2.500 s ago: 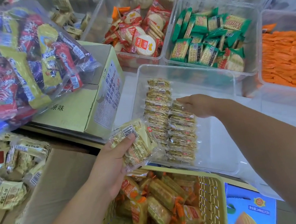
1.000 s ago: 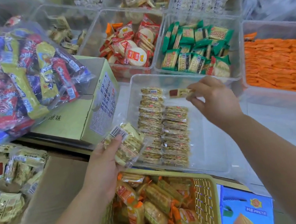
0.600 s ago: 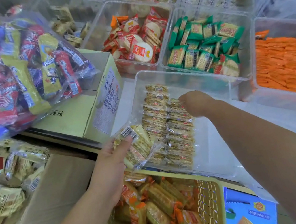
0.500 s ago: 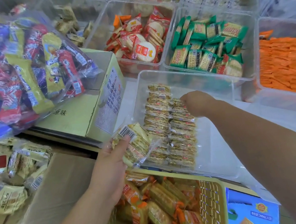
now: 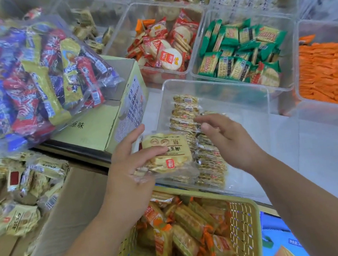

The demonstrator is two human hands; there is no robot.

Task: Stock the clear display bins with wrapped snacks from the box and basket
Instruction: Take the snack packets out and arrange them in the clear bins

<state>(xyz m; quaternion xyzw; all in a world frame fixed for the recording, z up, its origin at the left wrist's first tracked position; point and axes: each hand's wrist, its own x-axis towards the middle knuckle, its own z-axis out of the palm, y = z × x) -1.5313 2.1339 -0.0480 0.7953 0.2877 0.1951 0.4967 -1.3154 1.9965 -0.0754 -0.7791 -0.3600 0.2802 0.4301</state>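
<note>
Counter-top clear bin (image 5: 224, 95), right hand (image 5: 229, 140) pulled back, loose, empty, left hand (image 5: 127, 178) grips cracker pack (image 5: 167, 154), now label-up.

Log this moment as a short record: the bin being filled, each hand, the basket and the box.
Front clear bin: two rows of small wrapped snacks at its left
Left hand: grips a clear pack of pale crackers
Right hand: open, over the rows, holds nothing
Yellow basket: orange-wrapped snacks
Cardboard box: pale yellow packs
</note>
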